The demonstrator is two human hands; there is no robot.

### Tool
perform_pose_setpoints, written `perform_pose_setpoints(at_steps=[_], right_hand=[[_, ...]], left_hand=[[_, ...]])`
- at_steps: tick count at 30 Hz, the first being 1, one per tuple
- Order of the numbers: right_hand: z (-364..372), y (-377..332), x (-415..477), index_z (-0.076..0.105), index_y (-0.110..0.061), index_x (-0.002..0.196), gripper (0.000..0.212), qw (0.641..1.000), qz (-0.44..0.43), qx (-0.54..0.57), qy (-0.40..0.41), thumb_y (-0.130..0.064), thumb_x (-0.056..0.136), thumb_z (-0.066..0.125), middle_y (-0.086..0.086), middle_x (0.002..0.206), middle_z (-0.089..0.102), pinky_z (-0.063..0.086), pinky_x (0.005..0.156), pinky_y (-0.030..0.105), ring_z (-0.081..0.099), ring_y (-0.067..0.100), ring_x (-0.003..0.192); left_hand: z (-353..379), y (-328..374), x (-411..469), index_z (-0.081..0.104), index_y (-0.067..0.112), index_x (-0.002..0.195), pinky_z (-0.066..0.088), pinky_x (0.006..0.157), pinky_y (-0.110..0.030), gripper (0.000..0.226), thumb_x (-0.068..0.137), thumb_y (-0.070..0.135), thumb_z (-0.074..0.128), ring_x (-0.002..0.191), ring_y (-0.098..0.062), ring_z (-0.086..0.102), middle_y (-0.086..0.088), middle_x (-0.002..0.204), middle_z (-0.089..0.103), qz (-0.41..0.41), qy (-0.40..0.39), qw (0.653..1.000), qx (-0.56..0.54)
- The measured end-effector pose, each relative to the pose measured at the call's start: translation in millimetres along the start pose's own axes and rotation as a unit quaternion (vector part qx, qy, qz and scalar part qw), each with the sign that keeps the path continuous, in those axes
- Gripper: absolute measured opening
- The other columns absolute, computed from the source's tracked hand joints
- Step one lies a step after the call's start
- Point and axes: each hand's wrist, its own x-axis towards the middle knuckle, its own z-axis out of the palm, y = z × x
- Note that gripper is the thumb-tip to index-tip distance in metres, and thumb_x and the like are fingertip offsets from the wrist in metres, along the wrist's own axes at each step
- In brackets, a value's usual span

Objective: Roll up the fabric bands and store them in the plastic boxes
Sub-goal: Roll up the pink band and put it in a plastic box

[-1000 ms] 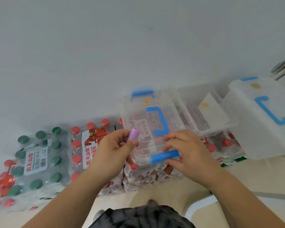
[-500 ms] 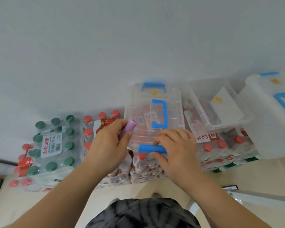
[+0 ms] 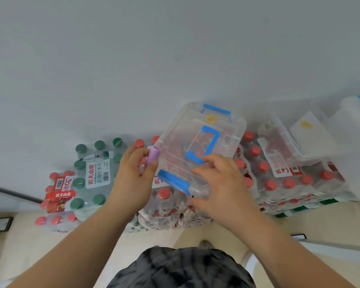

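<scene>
Plainly, we see a clear plastic box (image 3: pixel 181 154) with its lid on, see-through enough that the red bottle caps below show through it. It has a blue handle (image 3: pixel 206 146) lying flat on the lid, a blue latch (image 3: pixel 174 181) at the near end, another (image 3: pixel 216 110) at the far end, and a small yellow sticker (image 3: pixel 211 118) by the far latch. The box sits askew over the near edge of the red-capped bottle packs (image 3: pixel 289 179); we cannot tell whether it rests on them or is lifted clear. The right hand (image 3: pixel 218 183) grips its near right corner, fingers curled over the lid and thumb under the edge. The left hand (image 3: pixel 133 175) pinches a rolled purple band (image 3: pixel 153 155), a short smooth tube, between thumb and fingers, and the roll touches the box's left corner. A green-capped pack (image 3: pixel 94 173) lies to the left, an open clear box (image 3: pixel 289 142) sits on the packs to the right, and all of it stands against a pale wall (image 3: pixel 175 59). Half a second ago the box lay square on the packs with the right hand covering the near latch; now it is turned so that the latch slants and is uncovered, the hand has shifted to the corner, and the roll has stayed in the left hand.
</scene>
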Motion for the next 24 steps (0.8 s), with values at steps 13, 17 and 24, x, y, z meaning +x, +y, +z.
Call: perform_pose_setpoints(at_steps=[13,17,24], right_hand=[[16,-66,1,0.056,-0.032,0.138,0.066,0.996,0.014,0.067,-0.057,-0.054,0.08,0.076,-0.012,0.142,0.044,0.033,0.113,0.024,0.036,0.006,0.134],[21,-99,10,0.053,-0.043,0.14,0.058,0.962,0.034,0.211,-0.17,-0.051,0.086,0.073,-0.025,0.155,0.032,0.041,0.113,0.028,0.039,-0.001,0.138],[0,-41,52,0.071,-0.027,0.116,0.027,0.977,0.122,0.097,0.146,-0.038,0.092,0.069,-0.019,0.114,0.063,0.042,0.102,0.029,0.054,0.004,0.112]], left_hand=[[-39,9,30,0.067,0.035,0.104,0.056,0.09,-0.053,0.018,0.095,0.048,0.058,0.086,-0.017,0.063,-0.003,0.095,0.068,-0.024,-0.023,0.983,-0.18],[-62,-9,38,0.065,0.036,0.099,0.055,0.088,-0.046,0.036,0.088,0.068,0.055,0.099,-0.024,0.065,0.001,0.106,0.069,-0.045,-0.009,0.993,-0.106],[-62,-20,33,0.064,0.023,0.102,0.03,0.111,-0.034,0.034,0.1,0.051,0.046,0.147,-0.013,0.031,-0.002,0.154,0.041,0.056,0.027,0.995,0.079]])
